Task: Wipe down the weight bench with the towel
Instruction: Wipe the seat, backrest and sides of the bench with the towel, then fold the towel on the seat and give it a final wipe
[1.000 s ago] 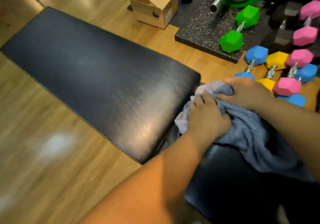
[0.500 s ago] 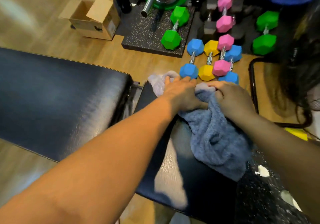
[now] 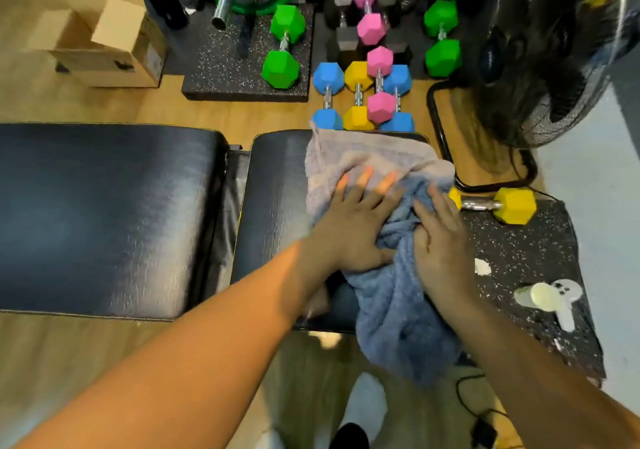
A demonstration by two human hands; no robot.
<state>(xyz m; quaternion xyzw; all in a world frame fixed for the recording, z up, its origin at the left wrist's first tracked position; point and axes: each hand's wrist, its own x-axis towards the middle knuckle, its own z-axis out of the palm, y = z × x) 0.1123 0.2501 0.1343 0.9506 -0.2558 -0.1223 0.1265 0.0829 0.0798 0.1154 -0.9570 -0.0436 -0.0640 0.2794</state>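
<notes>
The black weight bench has a long back pad (image 3: 104, 216) on the left and a short seat pad (image 3: 273, 199) in the middle. A blue-grey towel (image 3: 394, 310) is spread over the seat pad's right half and hangs off its near edge. My left hand (image 3: 356, 220) lies flat on the towel with fingers spread. My right hand (image 3: 440, 240) presses a bunched fold of the towel at the seat's right edge.
Coloured dumbbells (image 3: 363, 95) lie on the floor just beyond the seat. A yellow dumbbell (image 3: 512, 206) rests on a speckled mat (image 3: 533, 254) to the right. A standing fan (image 3: 540, 53) is at the far right, a cardboard box (image 3: 110, 50) at the far left.
The view swung so the bench now runs left to right. The towel went from bunched between both hands to spread flat over the seat, and my left hand opened out on it.
</notes>
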